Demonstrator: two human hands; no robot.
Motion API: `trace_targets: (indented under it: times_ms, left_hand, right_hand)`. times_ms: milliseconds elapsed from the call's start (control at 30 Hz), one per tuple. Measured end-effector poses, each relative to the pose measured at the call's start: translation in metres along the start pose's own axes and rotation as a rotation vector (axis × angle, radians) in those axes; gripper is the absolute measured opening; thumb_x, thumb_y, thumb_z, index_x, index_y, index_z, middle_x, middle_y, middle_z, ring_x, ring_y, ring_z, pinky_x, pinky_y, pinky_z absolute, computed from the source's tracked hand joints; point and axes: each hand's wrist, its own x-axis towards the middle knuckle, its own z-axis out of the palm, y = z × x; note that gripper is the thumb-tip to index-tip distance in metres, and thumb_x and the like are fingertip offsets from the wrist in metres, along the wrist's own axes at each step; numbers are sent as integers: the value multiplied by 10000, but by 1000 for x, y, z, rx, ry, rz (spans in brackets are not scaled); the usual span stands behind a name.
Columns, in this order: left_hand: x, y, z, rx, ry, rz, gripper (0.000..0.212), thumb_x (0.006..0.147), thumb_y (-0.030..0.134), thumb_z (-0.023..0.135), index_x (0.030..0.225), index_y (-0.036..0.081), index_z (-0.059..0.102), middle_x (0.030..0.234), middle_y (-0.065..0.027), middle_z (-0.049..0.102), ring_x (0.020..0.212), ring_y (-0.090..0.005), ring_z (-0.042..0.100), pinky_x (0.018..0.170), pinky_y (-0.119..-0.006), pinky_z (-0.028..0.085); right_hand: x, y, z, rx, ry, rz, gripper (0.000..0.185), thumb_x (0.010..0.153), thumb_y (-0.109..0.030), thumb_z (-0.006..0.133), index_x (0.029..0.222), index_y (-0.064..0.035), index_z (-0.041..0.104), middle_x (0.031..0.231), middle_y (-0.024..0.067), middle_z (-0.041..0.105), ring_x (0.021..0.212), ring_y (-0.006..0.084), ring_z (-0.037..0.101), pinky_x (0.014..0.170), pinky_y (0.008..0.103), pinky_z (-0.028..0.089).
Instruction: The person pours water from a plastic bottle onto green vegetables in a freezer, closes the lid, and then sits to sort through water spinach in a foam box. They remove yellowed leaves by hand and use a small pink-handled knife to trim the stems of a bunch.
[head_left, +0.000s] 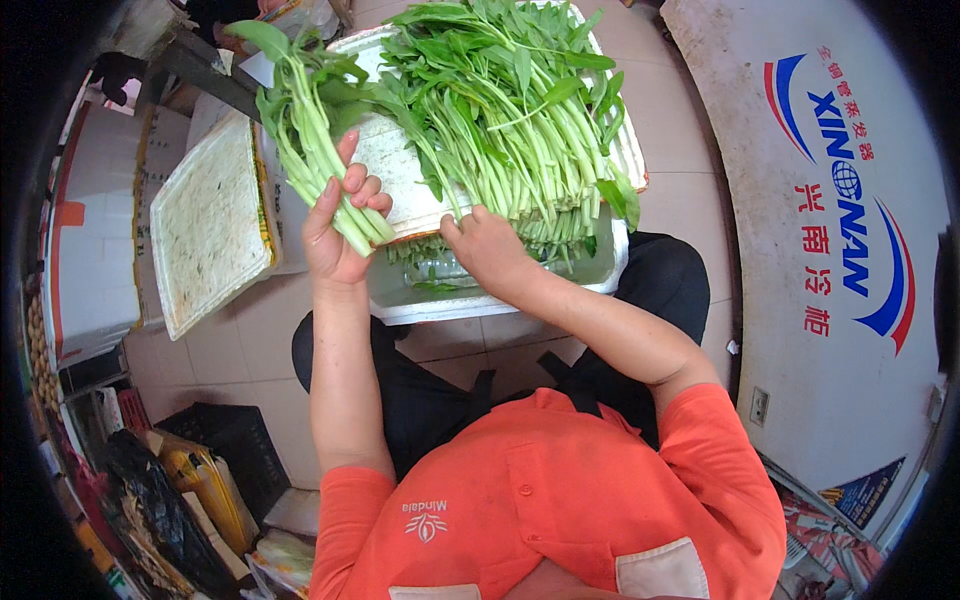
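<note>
My left hand (337, 236) is closed around a small bunch of leafy green stems (311, 150), probably water spinach, raised with leaves away from me and cut ends towards me. A large pile of the same greens (517, 127) lies on a white foam lid (394, 161), its stem ends facing me. At the pile's near left edge, my right hand (491, 251) pinches a stem between thumb and fingers. Beneath the lid stands a foam box (450, 306), with more cut stems (559, 236) visible inside. My right fingers partly hide the stem they hold.
A white chest freezer (772, 247) bearing writing stands along the right. To the left, another foam lid (210, 225) leans at a tilt beside a white carton (101, 225). A black plastic crate (225, 442) sits lower left. My knees flank the foam box on the tiled floor (262, 360).
</note>
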Motion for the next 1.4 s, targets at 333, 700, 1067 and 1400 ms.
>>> trace_targets:
  times_ms: [333,700,1067,1400]
  left_hand:
    - [-2,-6,-11,149,89,-4,376,807,79,565,1155,0,445,754,-15,418,657,-98,401,638,-253,379]
    - [-1,-62,-10,736,503,61,311,722,14,677,999,-15,538,835,-75,595,683,-147,570,589,-269,492]
    - [-3,-60,-1,741,416,-106,263,710,-3,643,962,-8,566,835,-55,606,684,-132,574,598,-247,476]
    - [4,-50,-13,370,478,-238,338,752,35,596,1050,-88,494,899,-164,605,808,-247,613,714,-334,531]
  right_hand:
    - [10,2,-13,514,189,274,275,696,-26,626,946,-9,514,662,76,572,651,201,570,537,273,462]
    - [17,11,-33,891,365,277,258,735,-98,688,962,-13,598,717,23,553,579,86,489,513,219,415]
    - [28,24,-38,1627,199,681,199,829,-189,614,919,-11,613,739,-6,563,594,51,475,505,177,380]
    - [11,10,-50,1089,377,323,135,782,-44,626,915,-18,633,891,90,593,729,132,587,626,238,456]
